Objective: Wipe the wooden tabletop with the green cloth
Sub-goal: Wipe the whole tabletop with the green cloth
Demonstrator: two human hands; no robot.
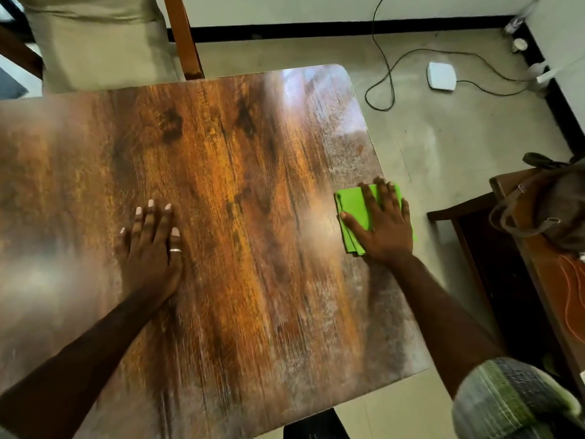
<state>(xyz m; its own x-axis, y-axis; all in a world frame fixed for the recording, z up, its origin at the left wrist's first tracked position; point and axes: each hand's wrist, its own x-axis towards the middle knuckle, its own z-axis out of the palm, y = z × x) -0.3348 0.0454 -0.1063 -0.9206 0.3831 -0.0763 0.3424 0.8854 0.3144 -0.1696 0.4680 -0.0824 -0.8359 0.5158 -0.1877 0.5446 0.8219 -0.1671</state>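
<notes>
Right hand [384, 224] lies flat, fingers spread wide, pressing the folded green cloth [356, 210] onto the tabletop [237, 185] at its right edge, about midway along it. Left hand [150, 248] is flat too, palm down on bare wood left of centre, fingers open, holding nothing, ring [175, 250] on one finger. Hands well apart.

The cloth [354, 213] is bright green. The tabletop [240, 191] shows orange-brown wood grain with dark knots and greyish edges. The floor [443, 147] is pale beige.
</notes>
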